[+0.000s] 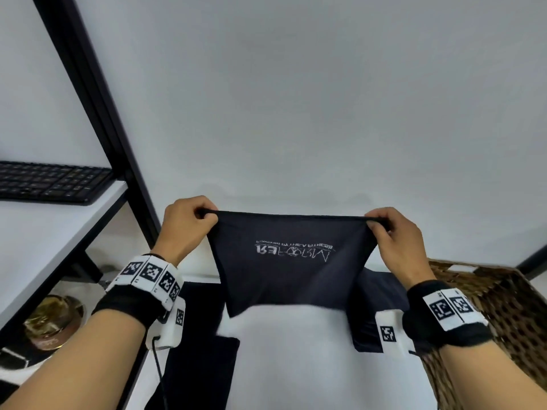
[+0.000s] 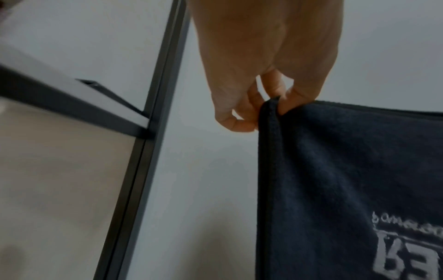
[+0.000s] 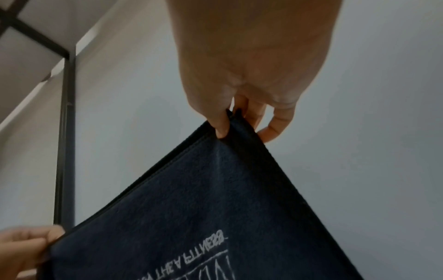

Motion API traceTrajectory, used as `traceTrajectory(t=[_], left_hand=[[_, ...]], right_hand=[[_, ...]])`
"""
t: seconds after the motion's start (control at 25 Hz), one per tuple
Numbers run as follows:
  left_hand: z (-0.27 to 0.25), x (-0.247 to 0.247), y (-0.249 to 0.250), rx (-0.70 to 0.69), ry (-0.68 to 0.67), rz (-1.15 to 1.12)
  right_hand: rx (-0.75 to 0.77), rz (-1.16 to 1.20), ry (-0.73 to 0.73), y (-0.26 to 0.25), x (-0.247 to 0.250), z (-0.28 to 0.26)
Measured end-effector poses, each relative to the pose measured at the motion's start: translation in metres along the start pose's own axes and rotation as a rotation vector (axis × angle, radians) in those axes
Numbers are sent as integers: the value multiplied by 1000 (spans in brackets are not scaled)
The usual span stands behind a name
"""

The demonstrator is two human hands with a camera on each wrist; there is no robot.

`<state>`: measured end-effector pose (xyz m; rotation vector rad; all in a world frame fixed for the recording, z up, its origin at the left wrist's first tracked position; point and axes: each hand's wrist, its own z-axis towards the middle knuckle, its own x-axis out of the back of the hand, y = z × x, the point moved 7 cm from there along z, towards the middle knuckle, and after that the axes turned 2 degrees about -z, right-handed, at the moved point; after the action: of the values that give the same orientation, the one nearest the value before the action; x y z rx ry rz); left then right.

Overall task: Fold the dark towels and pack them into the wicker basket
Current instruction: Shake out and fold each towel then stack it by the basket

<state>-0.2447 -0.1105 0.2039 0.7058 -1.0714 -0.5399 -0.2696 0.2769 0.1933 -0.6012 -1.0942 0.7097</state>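
White wall fills the background, with a black metal frame post [image 1: 97,93] rising on the left and a white shelf carrying a black keyboard [image 1: 50,182] beside it. Below, a white table [image 1: 296,350] carries the work. Left hand [image 1: 186,229] and right hand [image 1: 396,241] are both raised above the table, each pinching one upper corner of a dark towel [image 1: 290,261], so that its top hem is stretched nearly level between them. In the left wrist view the thumb and curled fingers [image 2: 244,113] grasp the corner of the cloth; in the right wrist view the thumb and fingertips [image 3: 220,125] nip the opposite corner in the same way. Pale printed lettering [image 1: 293,251] on the towel reads upside down from the head view. The cloth hangs free and narrows towards its lower edge, which appears blurred above the table. Further dark towels lie flat on the table: one on the left [image 1: 201,359] and one on the right [image 1: 373,303], partly hidden by the wrists. Wicker basket [image 1: 503,321], brown and woven, stands at the right edge of the table, just beside the right forearm.
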Motion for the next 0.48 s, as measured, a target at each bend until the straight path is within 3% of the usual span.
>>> traceTrajectory(t=[0.08, 0.2, 0.48], left_hand=[[-15, 4, -10, 60, -49, -204], [-51, 2, -28, 134, -170, -298], [-130, -60, -108, 304, -530, -76]], right_hand=[[0, 52, -46, 2, 4, -21], [14, 52, -120, 11, 2, -71], [-115, -33, -416, 94, -42, -180]])
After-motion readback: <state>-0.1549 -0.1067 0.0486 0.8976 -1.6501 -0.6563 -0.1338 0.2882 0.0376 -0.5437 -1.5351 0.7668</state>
